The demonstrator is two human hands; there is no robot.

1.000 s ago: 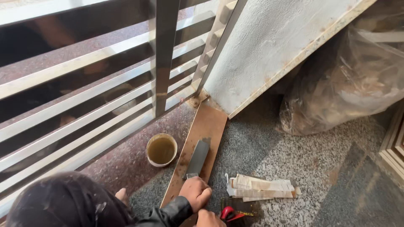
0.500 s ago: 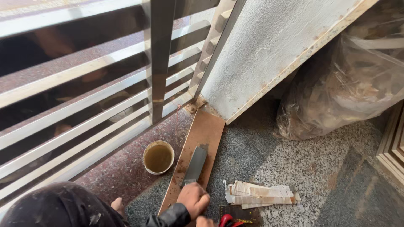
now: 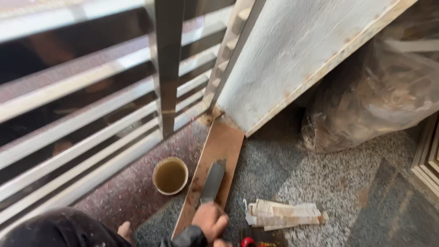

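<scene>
a metal railing (image 3: 91, 119) is seen along the left side, with a dark sleeve (image 3: 59, 228) at the bottom edge. just past the sleeve, a bit of the left hand (image 3: 124, 230) can be made out resting low on the floor; whether its fingers are open or curled can't be told, and nothing is seen in it. next over, a small round cup (image 3: 170, 175) of murky brownish liquid is sat on the reddish strip of floor (image 3: 132, 192), just beside a long brown board (image 3: 218, 155) laid flat on the floor.

a flat metal blade (image 3: 213, 180) is laid along the board, and its handle end is wrapped by the right hand (image 3: 210, 221), fingers closed tight around it. compared with a moment back, the blade has been pushed a little further up the board, towards the white panel (image 3: 302, 50) leaned over its far end, so a scraping stroke looks to be underway.

to the right, a stack of pale wood strips (image 3: 283, 214) is lying on the speckled floor, with something red (image 3: 247, 241) near the bottom edge. a clear plastic bag (image 3: 379, 100) is slumped at the far right.
</scene>
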